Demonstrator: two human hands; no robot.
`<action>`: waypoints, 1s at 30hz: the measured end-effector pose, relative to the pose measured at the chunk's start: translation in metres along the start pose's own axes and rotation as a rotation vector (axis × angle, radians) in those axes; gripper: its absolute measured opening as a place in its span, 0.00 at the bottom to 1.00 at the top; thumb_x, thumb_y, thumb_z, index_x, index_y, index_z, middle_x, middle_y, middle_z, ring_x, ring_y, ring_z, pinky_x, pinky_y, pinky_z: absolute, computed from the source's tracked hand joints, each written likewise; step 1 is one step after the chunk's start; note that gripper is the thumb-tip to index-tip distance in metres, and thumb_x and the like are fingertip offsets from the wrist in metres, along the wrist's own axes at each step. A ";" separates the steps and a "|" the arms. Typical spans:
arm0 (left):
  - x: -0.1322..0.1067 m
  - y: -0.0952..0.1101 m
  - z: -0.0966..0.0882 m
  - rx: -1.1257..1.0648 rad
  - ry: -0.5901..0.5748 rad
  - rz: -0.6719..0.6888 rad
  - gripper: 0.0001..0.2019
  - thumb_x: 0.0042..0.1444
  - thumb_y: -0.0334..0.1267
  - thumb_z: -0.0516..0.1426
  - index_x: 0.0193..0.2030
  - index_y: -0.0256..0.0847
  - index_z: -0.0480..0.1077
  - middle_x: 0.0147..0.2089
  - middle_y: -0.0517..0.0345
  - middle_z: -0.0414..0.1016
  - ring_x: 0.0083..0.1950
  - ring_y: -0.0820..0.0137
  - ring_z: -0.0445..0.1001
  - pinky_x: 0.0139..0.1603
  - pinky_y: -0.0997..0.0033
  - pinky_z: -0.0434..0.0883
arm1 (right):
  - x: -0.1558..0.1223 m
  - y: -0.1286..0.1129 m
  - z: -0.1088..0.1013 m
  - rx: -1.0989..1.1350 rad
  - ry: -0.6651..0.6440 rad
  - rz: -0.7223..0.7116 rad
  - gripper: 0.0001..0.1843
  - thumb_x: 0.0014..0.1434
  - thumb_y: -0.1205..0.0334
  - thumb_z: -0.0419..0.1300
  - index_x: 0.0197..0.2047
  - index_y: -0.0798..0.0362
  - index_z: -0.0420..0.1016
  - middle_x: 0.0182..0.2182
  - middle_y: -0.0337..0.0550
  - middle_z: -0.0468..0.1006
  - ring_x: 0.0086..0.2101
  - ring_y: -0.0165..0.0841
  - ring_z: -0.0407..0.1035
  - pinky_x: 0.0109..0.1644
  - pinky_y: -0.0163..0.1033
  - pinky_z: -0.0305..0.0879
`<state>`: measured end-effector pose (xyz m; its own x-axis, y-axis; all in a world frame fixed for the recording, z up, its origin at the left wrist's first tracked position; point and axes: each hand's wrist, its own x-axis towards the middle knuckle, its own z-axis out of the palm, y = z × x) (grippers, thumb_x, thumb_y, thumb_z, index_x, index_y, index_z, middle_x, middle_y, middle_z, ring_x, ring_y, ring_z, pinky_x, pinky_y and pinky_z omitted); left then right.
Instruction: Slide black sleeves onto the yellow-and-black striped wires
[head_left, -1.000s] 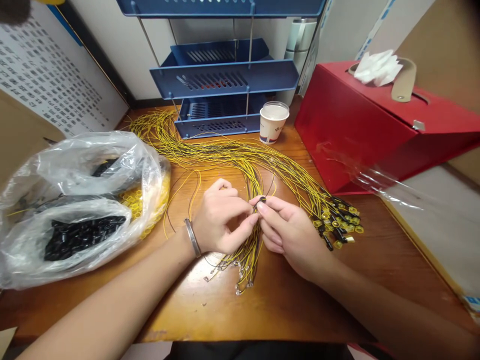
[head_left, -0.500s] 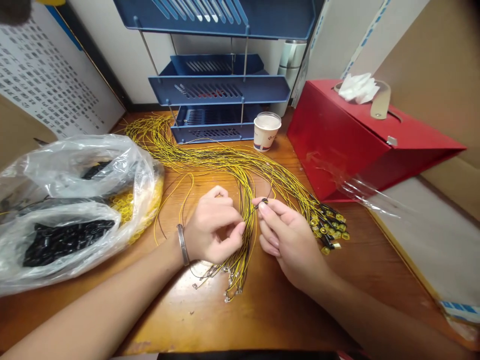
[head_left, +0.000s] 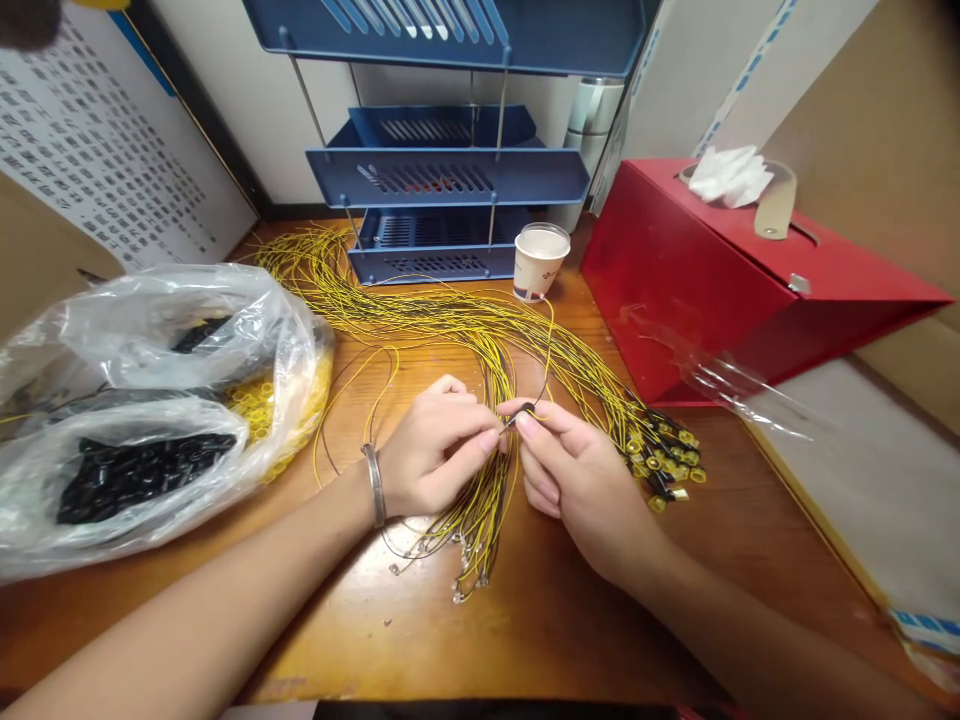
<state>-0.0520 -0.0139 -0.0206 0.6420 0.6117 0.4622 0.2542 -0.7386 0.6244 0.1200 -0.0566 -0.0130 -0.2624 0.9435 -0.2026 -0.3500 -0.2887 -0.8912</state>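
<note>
The right hand [head_left: 577, 465] has its thumb and index finger clamped on 1 small black part [head_left: 527, 408], positioned in front of the person, above the wooden table [head_left: 345, 640]. A thin wire [head_left: 550, 345] extends from this part toward the paper cup [head_left: 534, 272]. The left hand [head_left: 435, 450] is located opposite, thumb and index fingertips close together at the left end of the part; whether they grip it cannot be told. A bracelet [head_left: 376, 485] encircles the left wrist. Yellow and black wires [head_left: 435, 318] run across the table behind the hands and divide into 2 branches: 1 passes between the hands; 1 ends at right in black and yellow end pieces [head_left: 667, 455]. At left, a clear plastic bag [head_left: 97, 312] contains black pieces [head_left: 142, 475] and yellow rings [head_left: 277, 428]. A red box [head_left: 682, 280] stands at right, beside a blue rack [head_left: 450, 182].
</note>
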 end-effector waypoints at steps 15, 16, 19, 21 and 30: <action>0.005 0.004 0.004 -0.716 0.002 -0.452 0.12 0.63 0.39 0.55 0.33 0.33 0.74 0.25 0.57 0.76 0.26 0.76 0.70 0.32 0.75 0.65 | 0.001 0.002 -0.001 0.000 0.001 -0.075 0.09 0.64 0.58 0.58 0.45 0.53 0.71 0.15 0.26 0.57 0.15 0.19 0.44 0.17 0.27 0.45; 0.005 0.004 0.004 -0.760 -0.002 -0.467 0.11 0.62 0.38 0.56 0.33 0.32 0.74 0.25 0.57 0.77 0.26 0.76 0.71 0.32 0.76 0.66 | 0.001 0.002 -0.001 -0.013 0.001 -0.084 0.09 0.64 0.58 0.57 0.45 0.53 0.71 0.15 0.26 0.57 0.15 0.19 0.45 0.17 0.27 0.46; 0.005 0.003 0.004 -0.847 0.008 -0.491 0.09 0.60 0.36 0.58 0.32 0.31 0.74 0.25 0.57 0.77 0.27 0.77 0.72 0.33 0.78 0.67 | 0.001 0.003 -0.001 -0.055 0.009 -0.110 0.09 0.65 0.57 0.57 0.45 0.53 0.71 0.15 0.26 0.57 0.15 0.19 0.47 0.18 0.27 0.48; 0.005 0.002 0.004 -0.882 0.023 -0.500 0.08 0.60 0.35 0.58 0.33 0.32 0.74 0.25 0.57 0.78 0.27 0.78 0.72 0.33 0.78 0.67 | 0.001 0.003 -0.002 -0.077 0.010 -0.118 0.09 0.65 0.57 0.57 0.45 0.52 0.71 0.15 0.26 0.58 0.15 0.19 0.48 0.18 0.27 0.49; 0.008 0.002 0.005 -0.835 0.052 -0.484 0.08 0.60 0.34 0.58 0.31 0.33 0.75 0.30 0.57 0.79 0.28 0.80 0.69 0.34 0.81 0.65 | 0.005 0.002 -0.005 -0.112 0.022 -0.128 0.10 0.65 0.56 0.57 0.46 0.50 0.72 0.14 0.27 0.59 0.16 0.22 0.50 0.19 0.28 0.50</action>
<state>-0.0427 -0.0114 -0.0185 0.5646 0.8237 0.0521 -0.1263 0.0238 0.9917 0.1219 -0.0514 -0.0178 -0.2018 0.9750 -0.0927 -0.2766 -0.1475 -0.9496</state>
